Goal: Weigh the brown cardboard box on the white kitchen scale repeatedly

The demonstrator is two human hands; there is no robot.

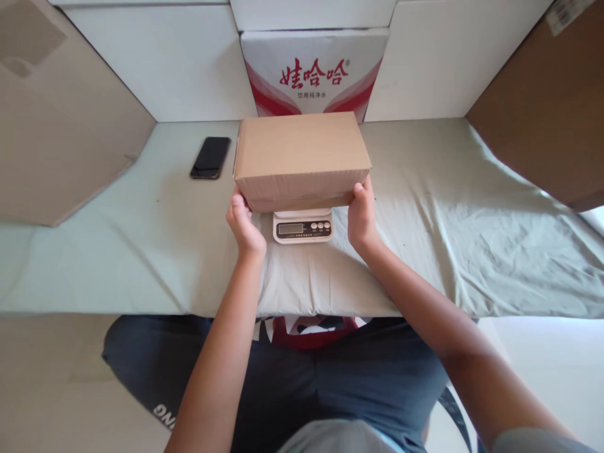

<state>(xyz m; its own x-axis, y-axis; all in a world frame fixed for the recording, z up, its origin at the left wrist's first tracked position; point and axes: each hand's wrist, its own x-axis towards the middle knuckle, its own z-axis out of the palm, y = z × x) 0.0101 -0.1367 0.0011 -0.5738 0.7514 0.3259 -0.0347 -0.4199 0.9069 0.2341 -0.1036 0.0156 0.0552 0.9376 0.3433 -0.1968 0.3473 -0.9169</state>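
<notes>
A closed brown cardboard box is held between my two hands at the middle of the table. My left hand grips its lower left corner, and my right hand its lower right corner; the fingers under the box are mostly hidden. Below the box is a small white digital scale, its display and buttons showing in front. The box covers the scale's platform, so I cannot tell whether the two touch. A black phone lies on the cloth to the left of the box.
A pale green cloth covers the table. White boxes and a white and red carton line the back. Large brown cardboard pieces stand at the left and right. The table's front edge is near my legs.
</notes>
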